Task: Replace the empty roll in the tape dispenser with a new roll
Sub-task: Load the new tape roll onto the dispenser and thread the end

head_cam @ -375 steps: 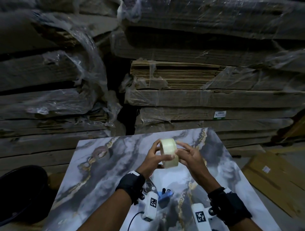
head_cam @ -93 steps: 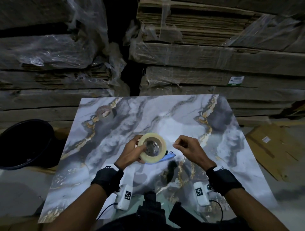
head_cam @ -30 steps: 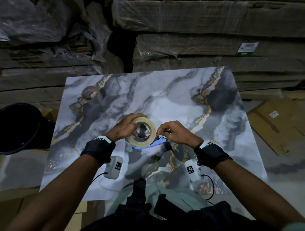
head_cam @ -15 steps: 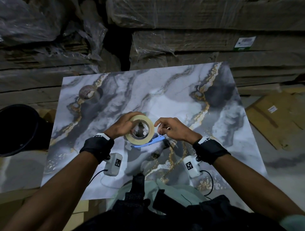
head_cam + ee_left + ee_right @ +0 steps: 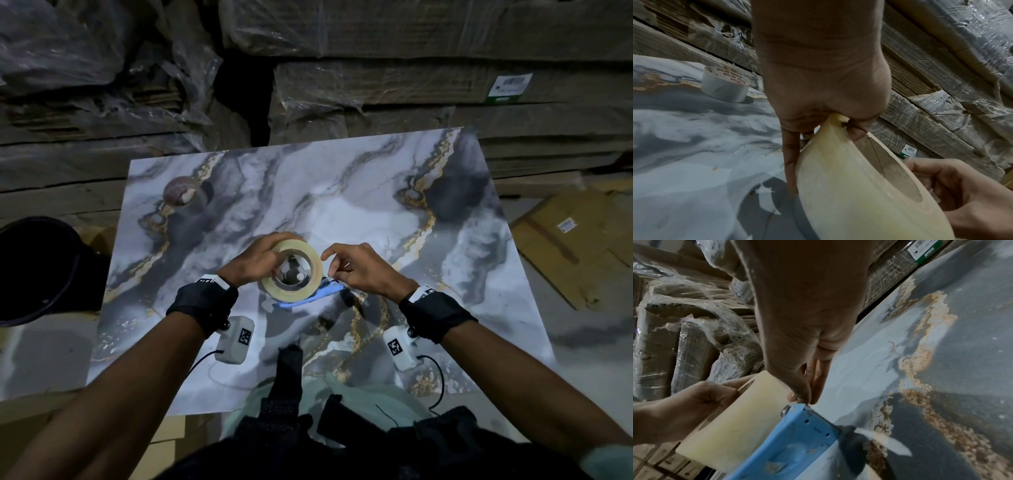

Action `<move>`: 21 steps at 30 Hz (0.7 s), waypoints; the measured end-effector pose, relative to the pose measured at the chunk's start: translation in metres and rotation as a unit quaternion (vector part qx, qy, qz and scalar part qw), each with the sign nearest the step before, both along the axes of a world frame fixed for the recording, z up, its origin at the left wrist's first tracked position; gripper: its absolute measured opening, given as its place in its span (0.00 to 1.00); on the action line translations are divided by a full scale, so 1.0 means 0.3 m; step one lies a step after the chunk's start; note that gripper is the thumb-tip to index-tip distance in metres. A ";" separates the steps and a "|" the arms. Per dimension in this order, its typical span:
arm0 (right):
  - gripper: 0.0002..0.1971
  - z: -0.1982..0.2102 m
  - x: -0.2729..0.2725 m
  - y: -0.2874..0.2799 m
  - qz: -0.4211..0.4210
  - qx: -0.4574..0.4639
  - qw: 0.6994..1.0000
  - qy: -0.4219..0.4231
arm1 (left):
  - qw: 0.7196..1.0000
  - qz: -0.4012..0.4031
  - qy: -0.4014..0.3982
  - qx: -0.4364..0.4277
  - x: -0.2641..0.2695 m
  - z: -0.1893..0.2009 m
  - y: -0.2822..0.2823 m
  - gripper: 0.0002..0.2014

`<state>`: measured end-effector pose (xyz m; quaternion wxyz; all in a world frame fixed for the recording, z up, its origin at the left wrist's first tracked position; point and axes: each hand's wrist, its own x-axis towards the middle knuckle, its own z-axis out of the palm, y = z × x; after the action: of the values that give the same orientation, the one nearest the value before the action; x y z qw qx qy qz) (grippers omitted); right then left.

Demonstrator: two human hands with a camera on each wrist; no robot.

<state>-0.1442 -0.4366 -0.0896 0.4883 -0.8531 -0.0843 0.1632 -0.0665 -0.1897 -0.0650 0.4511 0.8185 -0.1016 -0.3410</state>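
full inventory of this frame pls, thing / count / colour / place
new roll: 1, pale yellow, seated on dispenser, mid table
dispenser: 1, blue, serrated blade at right end, under new roll
empty roll: 1, clear film on printed core, far left of table
table: 1, grey-white marble with gold veins
cardboard stacks: several, brown, plastic-wrapped, behind table
flat carton: 1, brown, floor at right
bin: 1, black, left of table
wrist cameras: 2, white, under wrists
left hand: grips new roll
right hand: fingertips pinched at blade end
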 end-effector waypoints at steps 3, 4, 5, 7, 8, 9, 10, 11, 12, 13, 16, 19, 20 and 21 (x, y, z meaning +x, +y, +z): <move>0.19 -0.006 0.009 0.006 0.012 -0.013 1.000 -0.005 | 1.000 -0.006 -0.002 -0.002 0.001 0.002 0.001 0.30; 0.19 -0.007 0.012 0.004 0.015 -0.016 1.000 -0.004 | 1.000 -0.007 -0.002 0.001 -0.001 0.003 0.002 0.30; 0.20 -0.008 0.013 0.002 0.019 -0.019 1.000 -0.003 | 1.000 -0.008 -0.003 0.003 -0.001 -0.001 0.004 0.29; 0.20 -0.010 0.016 -0.001 0.029 -0.021 0.999 -0.001 | 1.000 -0.016 -0.010 0.003 -0.003 -0.005 0.004 0.29; 0.21 -0.010 0.017 -0.002 0.032 -0.023 0.999 0.001 | 1.000 -0.020 -0.014 0.004 -0.003 -0.005 -0.001 0.28; 0.21 -0.009 0.017 -0.002 0.035 -0.027 0.999 0.003 | 1.000 -0.023 -0.020 0.005 -0.004 -0.005 -0.006 0.27; 0.23 -0.009 0.018 -0.003 0.038 -0.031 0.999 0.006 | 0.999 -0.026 -0.025 0.006 -0.005 -0.003 -0.012 0.26; 0.25 -0.009 0.019 -0.004 0.041 -0.036 0.998 0.009 | 0.999 -0.028 -0.031 0.004 -0.007 0.000 -0.017 0.27; 0.29 -0.008 0.020 -0.005 0.043 -0.039 0.998 0.010 | 0.999 -0.030 -0.036 0.000 -0.010 0.005 -0.021 0.27; 0.33 -0.009 0.021 -0.004 0.043 -0.039 0.998 0.013 | 0.999 -0.033 -0.041 -0.004 -0.012 0.008 -0.023 0.27; 0.43 -0.018 0.017 -0.005 0.038 -0.022 0.999 0.009 | 0.998 -0.052 -0.044 -0.019 -0.018 0.007 -0.025 0.26; 0.47 -0.030 0.018 -0.001 0.041 -0.015 0.999 -0.011 | 0.998 -0.056 -0.030 -0.025 -0.023 0.001 -0.006 0.28; 0.46 -0.028 0.016 -0.003 0.041 -0.012 0.999 -0.010 | 0.998 -0.053 -0.031 -0.028 -0.025 0.002 0.001 0.28; 0.45 -0.027 0.013 -0.009 0.040 -0.006 0.999 -0.001 | 0.998 -0.046 -0.035 -0.029 -0.029 0.006 0.006 0.29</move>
<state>-0.1403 -0.4393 -0.0977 0.4762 -0.8521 -0.1183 0.1824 -0.0750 -0.1879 -0.0632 0.4548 0.8110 -0.1646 -0.3291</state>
